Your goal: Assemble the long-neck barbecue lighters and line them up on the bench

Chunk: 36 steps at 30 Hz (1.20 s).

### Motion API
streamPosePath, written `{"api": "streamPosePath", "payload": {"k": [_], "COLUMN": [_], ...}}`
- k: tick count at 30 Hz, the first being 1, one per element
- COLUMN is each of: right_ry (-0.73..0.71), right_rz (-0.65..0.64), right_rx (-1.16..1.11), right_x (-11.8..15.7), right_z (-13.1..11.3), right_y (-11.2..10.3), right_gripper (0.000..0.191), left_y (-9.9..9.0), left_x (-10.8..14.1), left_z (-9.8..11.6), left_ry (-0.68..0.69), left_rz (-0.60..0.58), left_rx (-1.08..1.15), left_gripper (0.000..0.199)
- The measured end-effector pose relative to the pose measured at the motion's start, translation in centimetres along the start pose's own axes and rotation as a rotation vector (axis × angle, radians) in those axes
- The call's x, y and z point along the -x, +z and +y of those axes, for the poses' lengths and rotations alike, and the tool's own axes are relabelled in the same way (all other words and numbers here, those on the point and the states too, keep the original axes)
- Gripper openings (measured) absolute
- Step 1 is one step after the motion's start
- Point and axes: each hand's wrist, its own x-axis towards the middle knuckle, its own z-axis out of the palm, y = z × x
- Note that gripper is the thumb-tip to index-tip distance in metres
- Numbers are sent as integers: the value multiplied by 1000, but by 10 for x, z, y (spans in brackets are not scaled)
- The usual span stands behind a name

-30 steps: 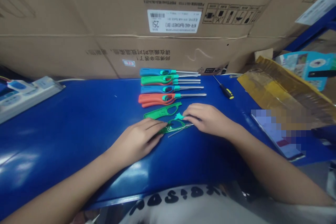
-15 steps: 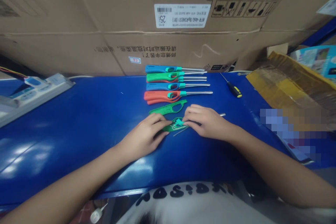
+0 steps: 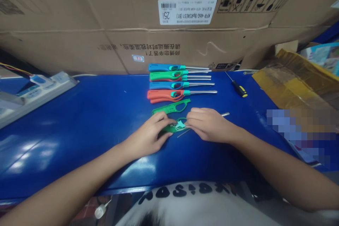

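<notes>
My left hand [image 3: 152,135] pinches the handle end of an opened green lighter half-shell [image 3: 169,129] between thumb and fingers. My right hand [image 3: 210,124] is closed at the shell's other end, its fingertips on a teal trigger piece [image 3: 180,124]. Pale thin wires loop around that piece. A silvery metal tube [image 3: 225,114] sticks out beyond my right hand; most of it is hidden. Just below the shell, a thin rod [image 3: 183,132] lies on the table. The matching green half-shell [image 3: 172,107] lies just above my hands.
Behind are several stacked long-necked lighters, among them an orange-red one [image 3: 165,94] and a blue one [image 3: 164,85]. A black-and-yellow screwdriver [image 3: 239,89] lies to their right. A power strip [image 3: 39,93] is at left, a taped box [image 3: 288,77] at right, large cardboard [image 3: 119,14] behind.
The teal trigger piece has shifted in the shell, and my right fingers have drawn closer together on it. My left hand keeps its grip. The whole view has moved slightly.
</notes>
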Motion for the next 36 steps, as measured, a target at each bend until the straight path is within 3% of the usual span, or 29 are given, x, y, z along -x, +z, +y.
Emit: {"api": "streamPosePath", "payload": {"k": [9,15,20,23,26,28,30,32,33,36], "right_ry": [22,48,62,144,341,627,957,1166,1218,1276], "right_rz": [-108,-108,-4,112,210,224,128,-68,-167,-225], "right_rx": [17,33,-3,19,131,244,342,405,418,444], "right_x": [-1,-2,1,6,13,20,27,32,35,40], "right_z": [-5,-9,-4,7,26,44,66,91,104,138], "right_y": [-7,-10,-16,-23,-33,-43,-55,-68,-74,-83], "right_gripper": [22,22,25,23,24,26,31,39,39,36], "left_y": [1,1,2,2,4,6,7,8,7,6], "left_x": [0,2,2,3,5,7,7,7,8,8], "left_z": [1,0,4,5,3,2,2,2,2,0], "left_ry": [-17,68,91,87,88,90,93,97,99,110], "left_rz": [-5,-49,-114,-137,-123,-107,-99,-100,-100,-88], "left_rx": [0,-109,-287,-344,-374,-382,-382,-381,-383,-403], "left_gripper": [30,47,50,54,57,59,61,63,64,64]}}
